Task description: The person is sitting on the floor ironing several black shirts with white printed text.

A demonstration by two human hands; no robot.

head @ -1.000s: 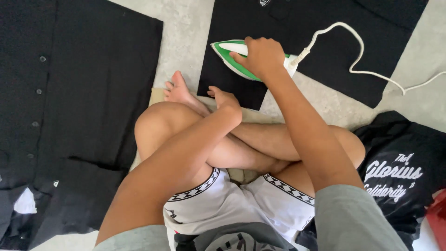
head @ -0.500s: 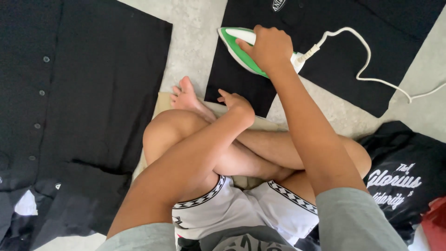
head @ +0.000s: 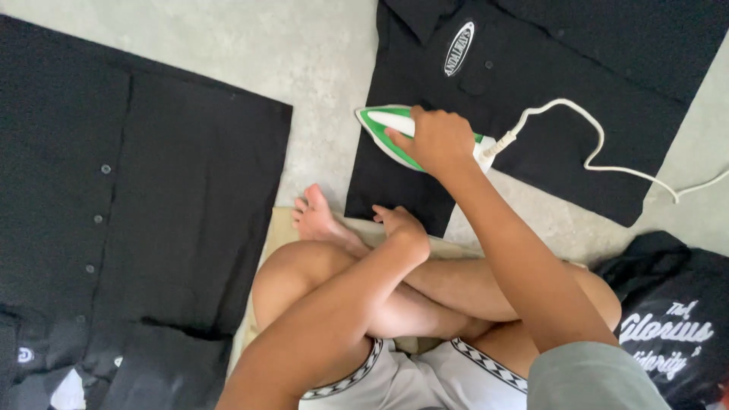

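green-and-white iron (head: pixel 391 135) sits under right hand (head: pixel 431 140), gripped by its handle, flat on the black shirt (head: pixel 531 114) on the floor. left hand (head: pixel 401 225) loosely curled, idle on the knee. best: keep sole flat, white cord (head: pixel 600 144) trailing behind the hand.

A pale grey concrete floor (head: pixel 319 83) carries everything; a black buttoned shirt (head: pixel 114 228) lies spread flat at the left; a second black shirt with an oval chest patch (head: pixel 547 83) lies flat at the upper right; a crumpled black printed garment (head: pixel 676 319) sits at the lower right; a beige mat (head: pixel 282 231) lies between them, under the seated person's legs
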